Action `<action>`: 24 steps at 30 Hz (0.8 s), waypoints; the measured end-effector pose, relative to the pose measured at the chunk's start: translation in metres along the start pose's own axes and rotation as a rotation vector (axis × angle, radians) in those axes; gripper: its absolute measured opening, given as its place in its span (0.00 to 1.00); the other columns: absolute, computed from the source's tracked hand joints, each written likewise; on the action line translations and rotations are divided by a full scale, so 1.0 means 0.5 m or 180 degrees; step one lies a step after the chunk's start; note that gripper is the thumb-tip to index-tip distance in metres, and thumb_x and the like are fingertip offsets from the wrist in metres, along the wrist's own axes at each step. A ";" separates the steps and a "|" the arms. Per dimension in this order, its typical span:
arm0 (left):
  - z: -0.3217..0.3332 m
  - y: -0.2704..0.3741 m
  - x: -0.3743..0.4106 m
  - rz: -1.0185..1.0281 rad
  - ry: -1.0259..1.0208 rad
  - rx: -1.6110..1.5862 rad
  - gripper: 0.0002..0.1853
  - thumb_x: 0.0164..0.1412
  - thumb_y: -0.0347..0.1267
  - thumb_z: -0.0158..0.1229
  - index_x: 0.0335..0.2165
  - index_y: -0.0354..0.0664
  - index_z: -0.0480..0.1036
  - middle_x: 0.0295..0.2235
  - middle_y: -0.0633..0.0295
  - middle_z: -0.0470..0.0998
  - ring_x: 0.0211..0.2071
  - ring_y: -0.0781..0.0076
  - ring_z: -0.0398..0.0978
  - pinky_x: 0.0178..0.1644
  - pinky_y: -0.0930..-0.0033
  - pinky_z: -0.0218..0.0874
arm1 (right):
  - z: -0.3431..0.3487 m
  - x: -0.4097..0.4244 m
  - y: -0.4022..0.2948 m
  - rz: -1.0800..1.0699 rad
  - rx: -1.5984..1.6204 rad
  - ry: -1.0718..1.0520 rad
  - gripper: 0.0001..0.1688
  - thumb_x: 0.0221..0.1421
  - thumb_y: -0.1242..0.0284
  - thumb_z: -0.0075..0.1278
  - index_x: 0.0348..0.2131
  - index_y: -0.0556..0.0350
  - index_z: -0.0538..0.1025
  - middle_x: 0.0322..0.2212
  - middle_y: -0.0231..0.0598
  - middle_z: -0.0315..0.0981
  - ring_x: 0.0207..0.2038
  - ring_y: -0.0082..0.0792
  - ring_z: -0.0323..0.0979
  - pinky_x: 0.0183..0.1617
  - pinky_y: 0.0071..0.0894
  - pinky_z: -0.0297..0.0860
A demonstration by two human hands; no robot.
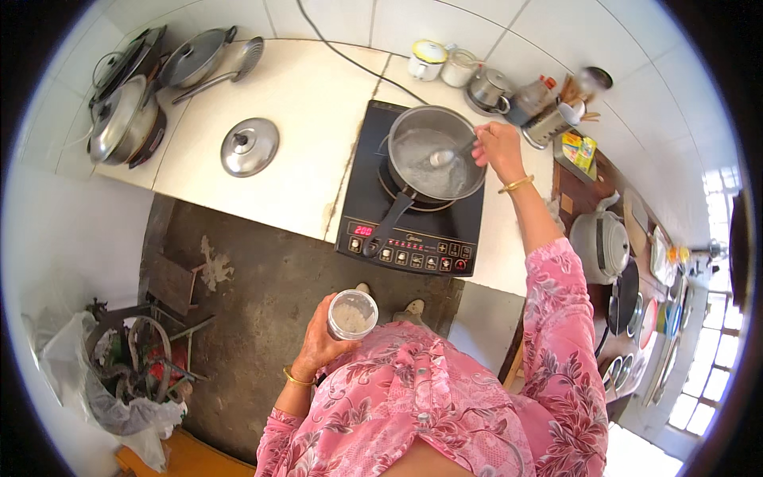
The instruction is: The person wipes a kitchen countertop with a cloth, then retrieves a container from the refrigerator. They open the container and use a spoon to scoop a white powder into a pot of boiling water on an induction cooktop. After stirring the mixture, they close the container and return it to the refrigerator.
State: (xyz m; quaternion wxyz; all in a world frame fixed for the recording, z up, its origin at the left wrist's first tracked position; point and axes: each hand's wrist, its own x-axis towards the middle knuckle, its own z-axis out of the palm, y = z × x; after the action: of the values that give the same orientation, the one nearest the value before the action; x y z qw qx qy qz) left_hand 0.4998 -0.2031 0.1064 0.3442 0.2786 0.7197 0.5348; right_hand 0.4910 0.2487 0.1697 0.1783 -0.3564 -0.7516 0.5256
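A grey saucepan with a black handle stands on a black induction cooker, whose red display is lit; liquid fills part of the pan. Over the pan's right rim, my right hand grips a spoon, its bowl above or in the liquid; the picture does not settle which. My left hand holds an uncovered clear jar of whitish grains in front of my body, below the cooker's front edge. A round metal lid with a black knob lies on the counter left of the cooker.
Lidded pans and a skimmer occupy the counter's left end. Behind the cooker are an enamel mug, a glass jar, a metal pot and a utensil holder. A kettle stands at right. A cable runs behind the cooker.
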 end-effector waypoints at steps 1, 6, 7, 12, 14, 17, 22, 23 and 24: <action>-0.001 0.006 0.003 -0.0046 -0.0035 -0.0080 0.47 0.29 0.32 0.72 0.51 0.34 0.59 0.47 0.53 0.67 0.51 0.59 0.65 0.55 0.62 0.55 | 0.008 0.006 -0.001 0.0015 0.0180 0.0160 0.13 0.52 0.76 0.44 0.33 0.73 0.73 0.22 0.45 0.71 0.17 0.29 0.71 0.16 0.23 0.68; -0.006 0.013 0.025 0.0161 -0.0203 0.0203 0.48 0.29 0.34 0.73 0.51 0.36 0.58 0.44 0.56 0.71 0.47 0.64 0.68 0.52 0.65 0.58 | 0.044 -0.030 -0.010 0.0405 0.0388 -0.0219 0.13 0.54 0.76 0.44 0.34 0.72 0.73 0.22 0.44 0.71 0.17 0.27 0.70 0.17 0.21 0.69; -0.009 0.025 0.031 0.0130 -0.0240 0.0163 0.48 0.29 0.33 0.73 0.51 0.36 0.58 0.44 0.56 0.71 0.47 0.64 0.68 0.52 0.65 0.59 | 0.030 -0.033 -0.010 0.0295 0.0198 -0.0208 0.13 0.54 0.76 0.44 0.34 0.73 0.72 0.22 0.45 0.71 0.17 0.27 0.70 0.17 0.21 0.69; -0.010 0.021 0.035 0.0248 -0.0183 0.0268 0.48 0.29 0.31 0.72 0.52 0.36 0.58 0.44 0.55 0.71 0.47 0.64 0.69 0.51 0.65 0.59 | -0.011 -0.035 -0.008 0.0128 0.0387 -0.0025 0.12 0.52 0.76 0.44 0.31 0.72 0.73 0.21 0.47 0.71 0.16 0.30 0.71 0.16 0.24 0.68; -0.008 0.017 0.036 0.0318 -0.0151 0.0309 0.48 0.29 0.30 0.71 0.52 0.36 0.58 0.44 0.54 0.71 0.47 0.64 0.69 0.51 0.65 0.59 | -0.002 -0.052 -0.001 0.0237 0.0544 -0.0209 0.12 0.51 0.77 0.44 0.29 0.72 0.74 0.19 0.47 0.71 0.16 0.31 0.71 0.15 0.26 0.68; -0.014 0.027 0.045 0.0194 -0.0435 0.0419 0.51 0.28 0.34 0.74 0.52 0.33 0.57 0.47 0.51 0.67 0.50 0.56 0.66 0.54 0.62 0.57 | 0.008 -0.061 0.011 0.0510 0.0227 -0.0227 0.12 0.51 0.77 0.44 0.29 0.73 0.74 0.19 0.47 0.71 0.16 0.30 0.71 0.15 0.26 0.68; -0.009 -0.003 0.032 0.0175 -0.0361 -0.0112 0.46 0.33 0.33 0.70 0.52 0.35 0.57 0.47 0.51 0.67 0.51 0.56 0.65 0.55 0.62 0.56 | 0.017 -0.045 -0.011 -0.0105 0.0132 -0.0005 0.11 0.51 0.74 0.47 0.29 0.67 0.75 0.19 0.41 0.72 0.15 0.27 0.71 0.16 0.24 0.67; -0.013 -0.015 0.013 0.0161 -0.0198 -0.0397 0.45 0.34 0.32 0.69 0.52 0.35 0.58 0.47 0.51 0.67 0.51 0.56 0.64 0.55 0.62 0.55 | 0.034 -0.067 -0.041 0.0031 0.0131 -0.0182 0.12 0.50 0.72 0.48 0.27 0.66 0.75 0.18 0.41 0.72 0.15 0.27 0.71 0.16 0.25 0.67; -0.017 0.011 0.014 0.0198 -0.0270 -0.0507 0.43 0.37 0.32 0.68 0.52 0.36 0.58 0.48 0.51 0.65 0.52 0.55 0.63 0.56 0.61 0.54 | 0.028 -0.070 -0.019 -0.0012 0.0167 -0.0322 0.12 0.51 0.71 0.49 0.26 0.64 0.74 0.17 0.40 0.72 0.14 0.27 0.70 0.16 0.24 0.67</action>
State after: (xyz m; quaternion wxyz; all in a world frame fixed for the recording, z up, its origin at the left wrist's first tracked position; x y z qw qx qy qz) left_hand 0.4887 -0.2011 0.1119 0.3786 0.2948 0.6507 0.5885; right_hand 0.5026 0.2121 0.1768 0.1503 -0.3232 -0.7464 0.5620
